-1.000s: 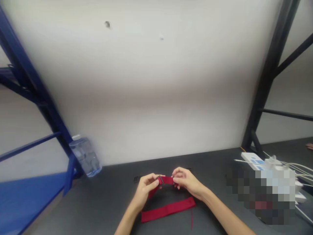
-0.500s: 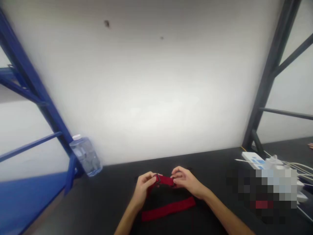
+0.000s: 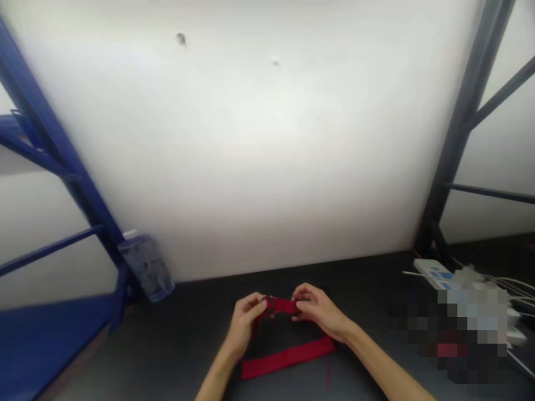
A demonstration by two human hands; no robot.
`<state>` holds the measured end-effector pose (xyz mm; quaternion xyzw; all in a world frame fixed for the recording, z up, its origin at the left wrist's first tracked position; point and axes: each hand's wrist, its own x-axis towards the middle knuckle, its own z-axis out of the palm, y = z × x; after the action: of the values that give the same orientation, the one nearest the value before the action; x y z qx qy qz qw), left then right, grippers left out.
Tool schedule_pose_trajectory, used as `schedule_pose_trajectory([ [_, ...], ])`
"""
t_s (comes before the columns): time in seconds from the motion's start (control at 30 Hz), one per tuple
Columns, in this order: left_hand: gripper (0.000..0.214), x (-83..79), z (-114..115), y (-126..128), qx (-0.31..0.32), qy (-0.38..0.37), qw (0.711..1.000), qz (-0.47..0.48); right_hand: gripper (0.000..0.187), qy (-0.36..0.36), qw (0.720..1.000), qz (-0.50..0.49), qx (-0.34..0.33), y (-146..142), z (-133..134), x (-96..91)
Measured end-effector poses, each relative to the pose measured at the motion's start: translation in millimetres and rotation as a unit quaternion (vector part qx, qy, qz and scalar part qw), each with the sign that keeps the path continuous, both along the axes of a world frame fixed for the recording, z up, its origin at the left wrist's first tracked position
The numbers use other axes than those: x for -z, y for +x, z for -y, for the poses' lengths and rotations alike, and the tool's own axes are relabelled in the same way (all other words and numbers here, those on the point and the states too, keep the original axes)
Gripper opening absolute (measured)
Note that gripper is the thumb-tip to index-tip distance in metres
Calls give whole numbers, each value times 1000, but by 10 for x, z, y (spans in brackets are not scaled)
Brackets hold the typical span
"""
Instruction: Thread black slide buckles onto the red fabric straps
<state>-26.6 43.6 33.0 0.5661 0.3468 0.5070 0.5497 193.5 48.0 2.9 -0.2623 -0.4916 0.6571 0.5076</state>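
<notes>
A red fabric strap [image 3: 288,357] lies looped on the dark table [image 3: 184,340], its lower run flat in front of me. My left hand [image 3: 244,323] pinches the strap's raised upper end at a small dark buckle [image 3: 270,304]. My right hand [image 3: 320,313] pinches the same upper run just to the right of the buckle, fingers closed on the red fabric. The two hands sit close together, a short stretch of strap between them. A thin red thread [image 3: 328,374] trails from the strap's right end.
A clear water bottle [image 3: 145,266] leans against a blue rack frame [image 3: 62,167] at the left. A white power strip [image 3: 437,273] with white cables lies at the right beside a dark rack post [image 3: 463,128]. A white wall stands right behind the table.
The hands have stayed in place on the strap's upper end. Only the lighting flickers and the view shifts slightly.
</notes>
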Motion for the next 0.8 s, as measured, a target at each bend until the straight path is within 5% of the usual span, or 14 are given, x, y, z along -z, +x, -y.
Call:
schedule_pose_trajectory([
  [0.2,22,-39,23,28,9,11,1000,-24,30,23,996,57,72,17,-76,29],
  [0.5,23,-6,-6,-1,-24,6,999,-41,37,131,963,235,28,101,-21,-68],
  [0.8,17,-6,-16,-38,-20,14,1000,14,38,117,974,178,70,279,-123,-86],
])
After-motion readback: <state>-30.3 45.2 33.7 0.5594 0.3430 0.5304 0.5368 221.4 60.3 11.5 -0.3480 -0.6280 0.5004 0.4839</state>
